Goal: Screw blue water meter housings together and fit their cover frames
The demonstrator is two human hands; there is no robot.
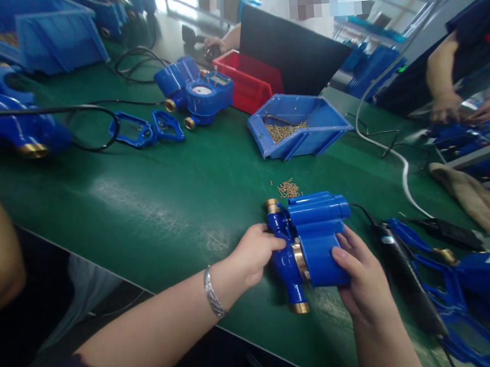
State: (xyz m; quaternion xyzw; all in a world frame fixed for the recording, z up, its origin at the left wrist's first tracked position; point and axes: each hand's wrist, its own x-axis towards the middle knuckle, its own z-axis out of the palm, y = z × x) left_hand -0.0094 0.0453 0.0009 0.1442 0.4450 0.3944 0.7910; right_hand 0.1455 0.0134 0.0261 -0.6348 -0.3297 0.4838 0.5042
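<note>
A blue water meter (pixel 311 240) with brass threaded ends lies on the green table (pixel 158 206), its blue plastic housing turned up. My left hand (pixel 254 253) is closed on the meter's left side, by the blue pipe body. My right hand (pixel 363 278) grips the plastic housing from the right, thumb pressed on its face. A small heap of brass screws (pixel 288 189) lies just beyond the meter. A black electric screwdriver (pixel 402 267) lies right of my right hand.
A blue bin of screws (pixel 297 125) and a red bin (pixel 248 80) stand farther back. Another meter (pixel 196 92), two blue frames (pixel 146 129) and black cables lie at the back left. More blue parts lie at the right. Other people's hands work across the table.
</note>
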